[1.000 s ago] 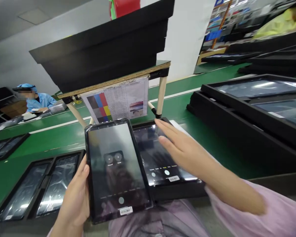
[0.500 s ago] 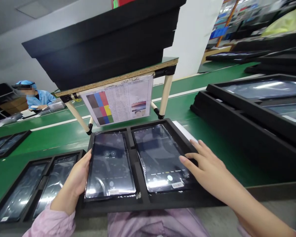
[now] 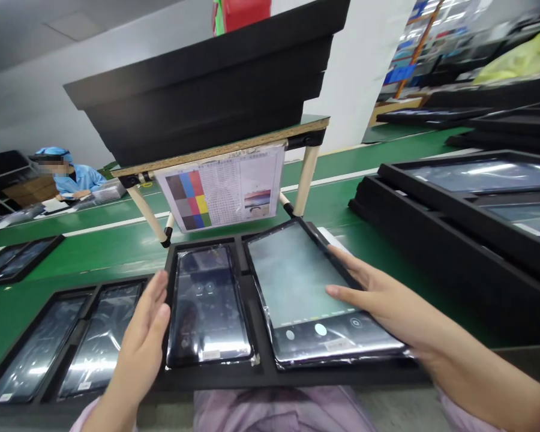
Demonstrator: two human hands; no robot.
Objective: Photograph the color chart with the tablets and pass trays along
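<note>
A black foam tray (image 3: 270, 379) in front of me holds two tablets in clear film. The right tablet (image 3: 306, 282) is tilted, its right side raised out of its slot. My right hand (image 3: 373, 294) grips that raised edge, thumb on the glass and the other fingers partly hidden behind it. Its screen is lit pale, with round buttons near the lower end. The left tablet (image 3: 209, 312) lies flat in its slot with a dark screen. Beside the tray's left edge, my left hand (image 3: 144, 342) is open with fingers stretched, holding nothing.
Another tray of tablets (image 3: 67, 348) lies to the left. Stacked black trays (image 3: 409, 234) stand at the right. Ahead, a small stand (image 3: 303, 174) carries black trays (image 3: 207, 90) and a hanging colour chart (image 3: 227, 192). A person in blue (image 3: 74, 177) sits at the far left.
My right hand has closed on the right tablet's edge and raised that side; its screen has turned pale. My left hand has come off the left tablet's edge.
</note>
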